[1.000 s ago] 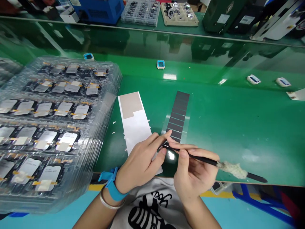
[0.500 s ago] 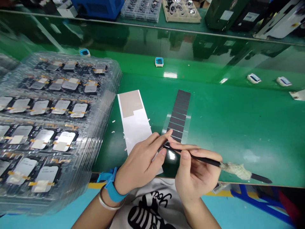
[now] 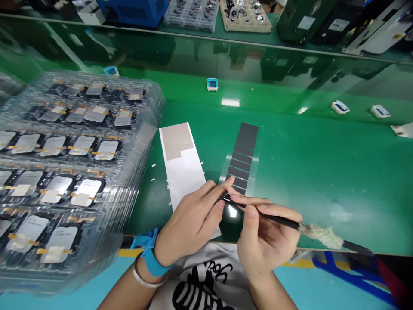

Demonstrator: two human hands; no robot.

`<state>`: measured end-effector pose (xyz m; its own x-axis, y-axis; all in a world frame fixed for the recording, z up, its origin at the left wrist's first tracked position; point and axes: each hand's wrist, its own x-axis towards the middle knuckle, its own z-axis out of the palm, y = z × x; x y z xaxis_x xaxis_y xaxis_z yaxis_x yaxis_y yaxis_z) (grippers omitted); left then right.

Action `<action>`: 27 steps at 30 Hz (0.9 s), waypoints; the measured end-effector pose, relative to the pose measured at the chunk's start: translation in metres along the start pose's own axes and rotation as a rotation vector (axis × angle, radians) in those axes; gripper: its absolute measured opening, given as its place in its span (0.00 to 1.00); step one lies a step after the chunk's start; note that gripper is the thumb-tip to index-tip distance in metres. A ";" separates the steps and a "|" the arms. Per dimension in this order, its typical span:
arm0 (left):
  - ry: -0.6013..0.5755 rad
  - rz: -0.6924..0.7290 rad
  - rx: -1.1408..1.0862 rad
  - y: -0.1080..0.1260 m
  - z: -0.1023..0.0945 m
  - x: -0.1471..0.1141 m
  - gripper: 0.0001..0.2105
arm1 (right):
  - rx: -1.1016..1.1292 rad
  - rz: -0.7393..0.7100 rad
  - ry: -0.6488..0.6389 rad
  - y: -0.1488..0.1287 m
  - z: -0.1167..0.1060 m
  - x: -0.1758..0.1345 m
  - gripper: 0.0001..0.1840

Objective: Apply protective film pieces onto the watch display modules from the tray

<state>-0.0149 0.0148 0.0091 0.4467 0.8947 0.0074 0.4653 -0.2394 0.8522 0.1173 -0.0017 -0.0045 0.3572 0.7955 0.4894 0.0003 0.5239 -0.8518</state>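
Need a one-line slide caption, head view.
Right hand holds a black tool, tip at the left hand, with white sheet and clear trays on a green bench.

On the bench (image 3: 322, 181), the tray stack (image 3: 138, 150) stands left of the paper sheet (image 3: 185, 176) — the film strip (image 3: 245, 134) lies to the sheet's right. Behind lie four watch cases (image 3: 212, 85); on the shelf (image 3: 274, 36) beyond, two parts trays (image 3: 247, 29).
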 end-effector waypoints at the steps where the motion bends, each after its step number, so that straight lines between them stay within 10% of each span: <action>1: 0.002 0.002 0.004 0.000 0.000 0.000 0.22 | -0.005 0.004 0.001 0.000 0.000 0.000 0.14; 27: 0.047 0.028 0.079 0.000 0.002 0.000 0.21 | 0.005 -0.025 -0.006 -0.001 -0.001 0.000 0.15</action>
<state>-0.0132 0.0142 0.0077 0.4248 0.9035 0.0572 0.5129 -0.2922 0.8072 0.1187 -0.0027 -0.0042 0.3514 0.7838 0.5121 0.0043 0.5456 -0.8380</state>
